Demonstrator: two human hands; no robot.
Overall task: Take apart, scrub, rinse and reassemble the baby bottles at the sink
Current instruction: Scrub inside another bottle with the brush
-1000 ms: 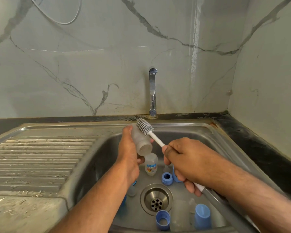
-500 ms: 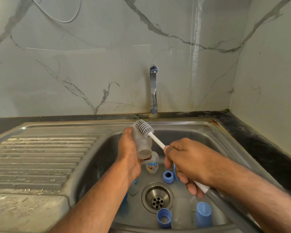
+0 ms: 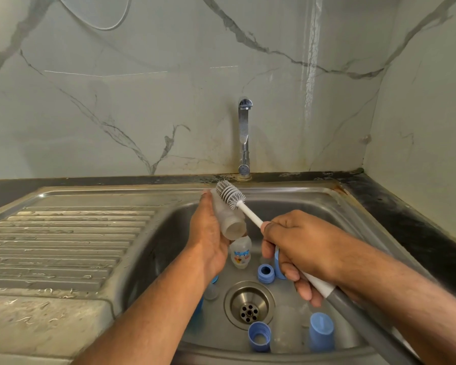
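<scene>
Your left hand (image 3: 208, 241) wraps the light, wet, slippery bottle (image 3: 228, 217); hold its middle firmly. Your right hand (image 3: 298, 248) grips the stiff brush (image 3: 229, 193).

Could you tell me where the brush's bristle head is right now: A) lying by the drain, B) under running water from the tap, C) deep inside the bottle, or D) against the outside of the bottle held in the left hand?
D: the bristle head lies against the outer wall of the frosted bottle, which the left hand grips over the sink.
</scene>
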